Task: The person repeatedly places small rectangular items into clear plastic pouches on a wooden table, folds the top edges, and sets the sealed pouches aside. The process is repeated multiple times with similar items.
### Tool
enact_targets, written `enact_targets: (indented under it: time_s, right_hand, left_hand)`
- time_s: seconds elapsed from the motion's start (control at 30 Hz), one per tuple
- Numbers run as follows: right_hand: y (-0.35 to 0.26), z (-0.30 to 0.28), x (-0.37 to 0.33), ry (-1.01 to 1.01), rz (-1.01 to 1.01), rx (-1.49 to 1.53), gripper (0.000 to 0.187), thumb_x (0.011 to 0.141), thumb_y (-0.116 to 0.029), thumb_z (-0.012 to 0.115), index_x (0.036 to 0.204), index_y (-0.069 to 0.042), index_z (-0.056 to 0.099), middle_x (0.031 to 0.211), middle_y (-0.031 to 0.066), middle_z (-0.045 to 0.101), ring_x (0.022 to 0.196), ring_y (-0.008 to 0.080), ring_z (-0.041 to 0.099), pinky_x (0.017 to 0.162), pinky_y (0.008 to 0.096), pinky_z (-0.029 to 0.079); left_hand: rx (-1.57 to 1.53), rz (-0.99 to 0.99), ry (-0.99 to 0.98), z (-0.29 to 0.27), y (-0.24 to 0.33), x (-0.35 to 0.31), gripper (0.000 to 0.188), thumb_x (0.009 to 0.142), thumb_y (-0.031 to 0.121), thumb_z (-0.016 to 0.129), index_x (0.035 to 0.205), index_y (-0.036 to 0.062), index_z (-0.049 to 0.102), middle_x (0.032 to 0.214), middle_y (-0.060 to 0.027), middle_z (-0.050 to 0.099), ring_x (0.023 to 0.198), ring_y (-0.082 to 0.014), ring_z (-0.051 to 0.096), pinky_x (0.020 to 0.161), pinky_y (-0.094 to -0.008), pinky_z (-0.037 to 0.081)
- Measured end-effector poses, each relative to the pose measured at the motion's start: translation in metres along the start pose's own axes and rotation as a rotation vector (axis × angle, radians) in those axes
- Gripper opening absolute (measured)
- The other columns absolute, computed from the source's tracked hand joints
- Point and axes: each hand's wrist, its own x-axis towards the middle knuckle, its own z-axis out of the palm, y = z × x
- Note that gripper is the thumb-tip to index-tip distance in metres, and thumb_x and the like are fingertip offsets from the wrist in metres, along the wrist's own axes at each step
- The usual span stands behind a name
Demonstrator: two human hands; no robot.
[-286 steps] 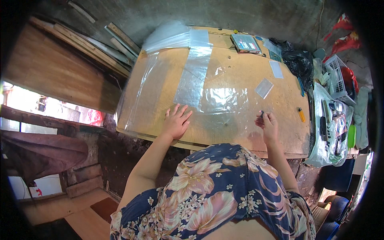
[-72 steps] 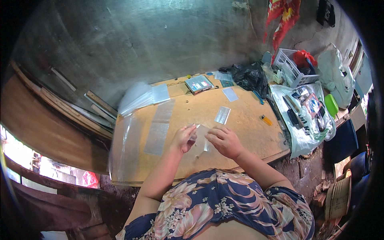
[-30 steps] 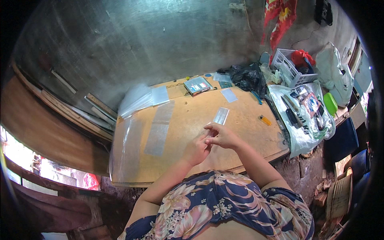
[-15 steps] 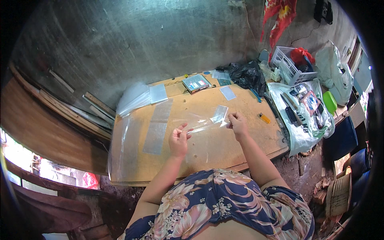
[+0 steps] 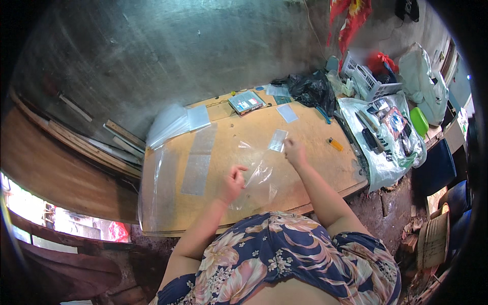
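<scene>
The tabletop [image 5: 311, 129] is smooth, matt wood; on it lies glossy clear plastic film [image 5: 262, 174]; at its far right, a crinkled, shiny black plastic bag [image 5: 311, 90]; behind it, a streaked cement wall [image 5: 152, 51].

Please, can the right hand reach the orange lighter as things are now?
Probably yes: the lighter lies on the table, to the right of the right hand, and I see nothing standing between them.

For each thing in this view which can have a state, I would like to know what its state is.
Left hand: partly curled; motion-blurred, grip unclear
Right hand: bent, grip unclear
Clear plastic film: wrinkled
Long clear plastic strip: lying flat
Clear plastic sheet stack: fanned out
Black plastic bag: crumpled
White plastic crate: open-topped, filled
</scene>
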Motion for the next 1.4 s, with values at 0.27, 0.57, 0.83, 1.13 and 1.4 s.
enact_targets:
  time_s: [0.27,0.57,0.83,1.13,1.4]
  right_hand:
    - [0.081,0.006,-0.051,-0.016,0.514,0.265,0.027,0.092,-0.026,0.054,0.077,-0.003,0.055,0.060,0.0067,0.054,0.045,0.0161,0.050,0.039,0.0302,0.039]
    - [0.044,-0.029,-0.107,-0.922,-0.082,-0.926,0.038,0.090,-0.039,0.052,0.098,-0.005,0.067,0.080,0.0141,0.068,0.071,0.0290,0.066,0.070,0.0388,0.052]
    - [0.083,0.023,-0.066,-0.507,-0.732,-0.975,0.043,0.088,-0.034,0.054,0.125,-0.012,0.053,0.137,0.0137,0.045,0.125,0.0345,0.043,0.100,0.0498,0.035]
    - [0.036,0.020,0.068,0.015,0.250,-0.772,0.060,0.079,-0.048,0.064,0.124,-0.008,0.054,0.128,0.0143,0.050,0.123,0.0302,0.046,0.097,0.0452,0.042]
    - [0.042,0.045,0.106,0.050,0.138,-0.957,0.051,0.079,-0.044,0.069,0.110,-0.004,0.061,0.118,0.0171,0.055,0.111,0.0304,0.055,0.092,0.0422,0.046]
  left_hand:
    - [1.141,0.134,0.184,-0.031,-0.067,0.059,0.014,0.084,0.019,0.061,0.091,0.0061,0.060,0.096,-0.0126,0.060,0.088,-0.0311,0.060,0.077,-0.0440,0.048]
    - [1.093,-0.093,-0.240,0.059,-0.065,-0.015,0.066,0.081,0.044,0.060,0.133,0.0062,0.045,0.142,-0.0163,0.036,0.131,-0.0371,0.032,0.105,-0.0518,0.030]
    - [1.034,0.189,-0.345,0.052,-0.085,-0.031,0.073,0.082,0.052,0.055,0.143,0.0162,0.036,0.152,-0.0120,0.023,0.140,-0.0368,0.018,0.108,-0.0611,0.014]
    - [1.049,0.107,-0.306,0.048,-0.068,-0.035,0.074,0.082,0.050,0.054,0.143,0.0138,0.035,0.153,-0.0141,0.022,0.141,-0.0365,0.016,0.108,-0.0629,0.010]
    - [1.075,0.060,-0.321,0.048,-0.069,-0.030,0.069,0.082,0.048,0.053,0.141,0.0160,0.039,0.152,-0.0123,0.024,0.141,-0.0344,0.017,0.107,-0.0618,0.013]
